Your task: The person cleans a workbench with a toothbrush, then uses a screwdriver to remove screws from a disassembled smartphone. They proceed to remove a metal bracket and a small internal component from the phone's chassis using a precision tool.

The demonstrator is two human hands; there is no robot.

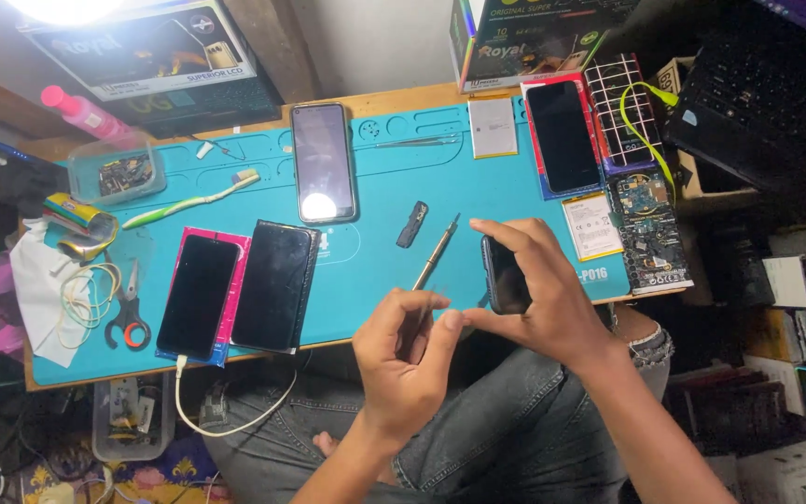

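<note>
A slim screwdriver (pixel 434 254) was pinched in the closed fingers of the left hand (pixel 405 359), while a dark phone (pixel 504 275), apparently edge-up, was clamped by the right hand (pixel 538 289) above the teal surface (pixel 394 271).

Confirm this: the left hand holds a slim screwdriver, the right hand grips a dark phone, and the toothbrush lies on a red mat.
Not quite. The head view shows the toothbrush lying on a teal mat, not a red one. The rest stands: the left hand holds the slim screwdriver and the right hand grips the dark phone.
</note>
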